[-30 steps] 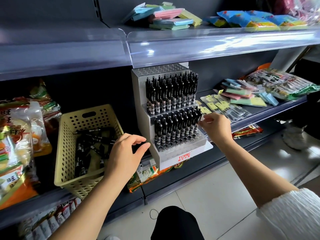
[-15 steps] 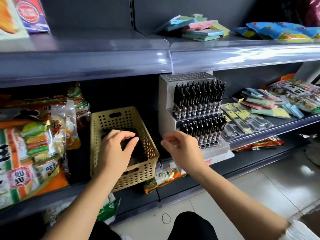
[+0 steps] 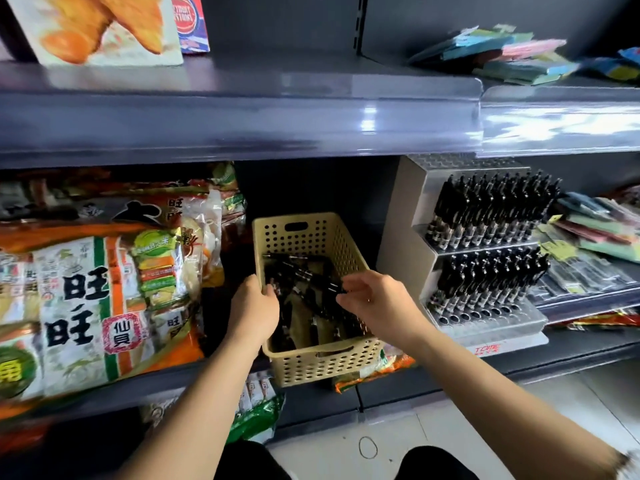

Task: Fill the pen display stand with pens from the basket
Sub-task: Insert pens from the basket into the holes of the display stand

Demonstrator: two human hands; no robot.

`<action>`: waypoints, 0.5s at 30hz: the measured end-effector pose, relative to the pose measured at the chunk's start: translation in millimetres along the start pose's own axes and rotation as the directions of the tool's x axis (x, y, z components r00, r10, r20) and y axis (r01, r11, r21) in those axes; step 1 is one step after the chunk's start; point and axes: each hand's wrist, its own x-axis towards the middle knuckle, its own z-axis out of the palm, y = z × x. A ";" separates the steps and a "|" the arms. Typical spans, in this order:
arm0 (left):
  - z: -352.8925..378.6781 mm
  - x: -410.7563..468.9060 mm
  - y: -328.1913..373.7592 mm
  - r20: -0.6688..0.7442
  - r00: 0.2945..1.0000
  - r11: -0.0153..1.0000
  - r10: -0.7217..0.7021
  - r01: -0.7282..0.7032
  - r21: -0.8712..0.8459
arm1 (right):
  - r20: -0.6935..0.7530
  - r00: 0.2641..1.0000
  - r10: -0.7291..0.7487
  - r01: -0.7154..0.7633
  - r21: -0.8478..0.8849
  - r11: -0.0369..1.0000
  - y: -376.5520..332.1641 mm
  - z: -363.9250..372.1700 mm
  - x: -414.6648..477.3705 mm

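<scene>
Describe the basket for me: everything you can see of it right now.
The basket is beige perforated plastic, rectangular, with a slot handle at each end. It sits upright on the lower shelf, left of the pen display stand. Loose black pens lie inside. The left hand grips its left rim; the right hand reaches in.

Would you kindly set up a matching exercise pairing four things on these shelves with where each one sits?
Things:
1. basket
2. pen display stand
3. orange snack bags
4. left hand

Places:
A. far left of the middle shelf
B. on the basket's left rim
C. between the snack bags and the stand
D. right of the basket, pens standing in its tiers

Pairs: 1-C, 2-D, 3-A, 4-B
</scene>
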 end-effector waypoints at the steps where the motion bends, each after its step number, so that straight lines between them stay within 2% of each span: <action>1: 1.0 -1.9 -1.2 -0.011 1.000 1.000 0.007 -0.007 -0.007 | 0.015 0.999 0.028 -0.028 0.010 1.000 -0.2 0.3 2.6; 3: 2.2 -8.1 -4.3 -0.043 0.999 0.999 0.033 -0.034 -0.025 | 0.055 0.995 0.086 -0.087 0.020 0.996 -1.9 2.6 7.7; 6: 3.8 -22.8 -9.6 -0.134 0.986 0.994 0.097 -0.102 -0.028 | 0.126 0.978 0.163 -0.157 -0.060 0.986 -5.7 9.9 16.5; 8: 5.4 -31.6 -15.5 -0.187 0.972 0.989 0.142 -0.148 -0.015 | 0.178 0.956 0.232 -0.208 -0.141 0.968 -6.7 19.2 21.7; 10: 7.5 -39.1 -21.5 -0.207 0.965 0.985 0.161 -0.170 -0.025 | 0.205 0.927 0.313 -0.287 -0.148 0.946 -4.1 31.5 25.3; 15: 11.4 -46.0 -28.3 -0.218 0.961 0.982 0.171 -0.184 -0.045 | 0.130 0.914 0.385 -0.376 -0.088 0.922 -0.9 58.3 23.9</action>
